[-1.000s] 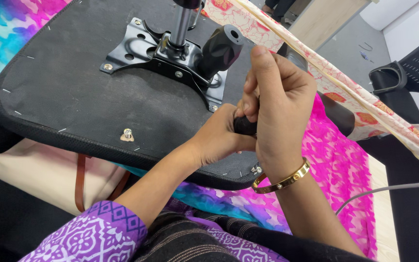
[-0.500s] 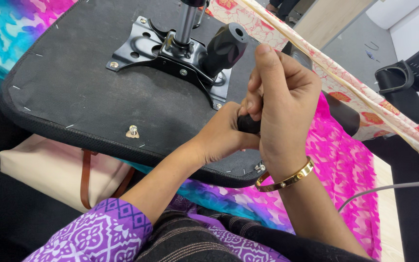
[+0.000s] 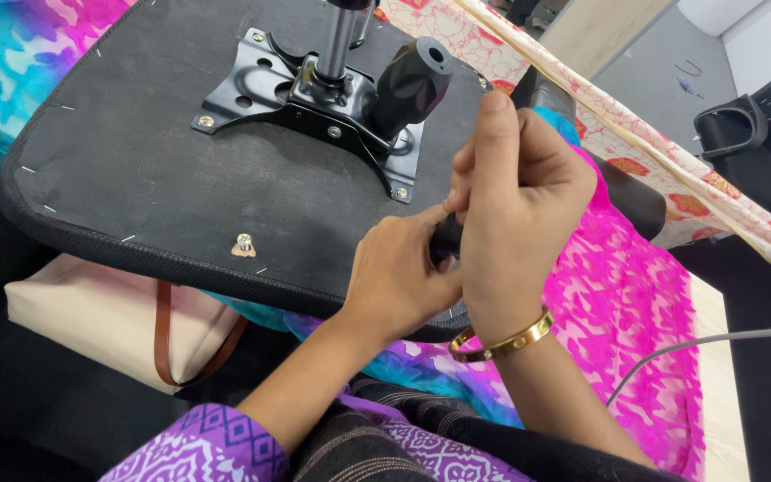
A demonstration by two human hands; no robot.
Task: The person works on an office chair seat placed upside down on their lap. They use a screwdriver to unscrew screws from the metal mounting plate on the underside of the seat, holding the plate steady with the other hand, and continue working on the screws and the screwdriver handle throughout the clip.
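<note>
The upturned black fabric-covered chair seat (image 3: 162, 170), lying across the person's lap with its underside up, looks heavy, broad and stiff, best held by its thick padded rim. Bolted at its middle is a black metal mounting plate (image 3: 252, 85) with a shiny steel post (image 3: 339, 40) and a black plastic lever handle (image 3: 410, 82). At the near right rim, the left hand (image 3: 399, 277) and right hand (image 3: 515, 210) are both closed around a small dark knob-like part (image 3: 446, 237), mostly hidden, likely hard and smooth.

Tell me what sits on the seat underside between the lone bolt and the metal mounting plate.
Nothing: the head view shows only bare black fabric between the bolt and the mounting plate.
</note>
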